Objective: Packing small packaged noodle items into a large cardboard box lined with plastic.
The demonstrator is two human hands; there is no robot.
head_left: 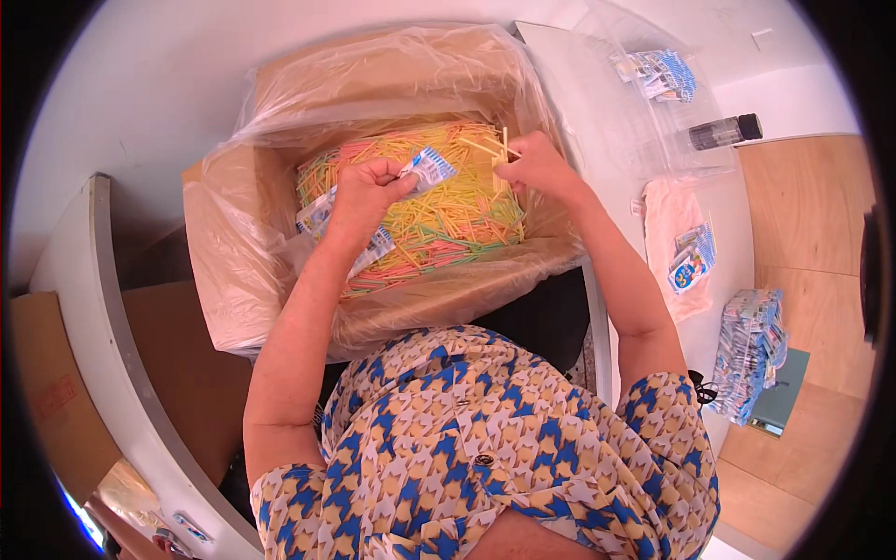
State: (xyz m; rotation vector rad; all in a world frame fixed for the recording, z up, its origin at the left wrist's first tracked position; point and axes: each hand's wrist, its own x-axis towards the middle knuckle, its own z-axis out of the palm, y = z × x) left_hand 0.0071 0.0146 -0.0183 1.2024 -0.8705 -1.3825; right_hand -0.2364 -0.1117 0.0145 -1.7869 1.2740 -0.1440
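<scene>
My left hand (362, 198) pinches a small blue-and-white printed packet (433, 168) by its end, over the box. To its right, my right hand (539, 170) is closed on a few thin yellow sticks (484, 147) that poke out past the fingers. Beneath both hands lies a heap of thin sticks (439, 224) in yellow, pink and green; I cannot tell what they are made of. They fill the bottom of a cardboard box (373, 89) lined with clear plastic. More small packets (373, 250) rest on the heap beside my left wrist, partly hidden by it.
Right of the box, a white table (611, 159) bears a clear plastic bin (644, 121) with packets, a dark-capped bottle (726, 133), and a pink cloth (665, 201) under some packets. A thick stack of packets (747, 350) stands farther right. A curved white panel edge (121, 355) is at left.
</scene>
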